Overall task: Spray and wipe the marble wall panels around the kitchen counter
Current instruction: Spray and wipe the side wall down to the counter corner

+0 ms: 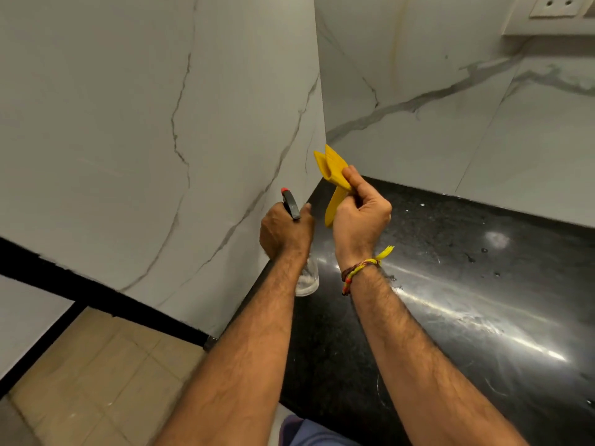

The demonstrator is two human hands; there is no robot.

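My left hand (285,231) grips a clear spray bottle (307,278) by its black trigger head with a red nozzle (290,204), which points at the left marble wall panel (128,140). Just to its right, my right hand (360,217) holds a folded yellow cloth (333,173) up in the air, apart from the wall. A second white marble panel with grey veins (450,107) runs along the back of the black counter (467,300). Both hands hover over the counter's left end, near the corner where the panels meet.
The black counter is glossy, with water drops and smears. A wall socket (555,4) sits at the top right above a small ledge. Beige floor tiles (96,375) lie at the lower left, beyond a black frame edge (96,294).
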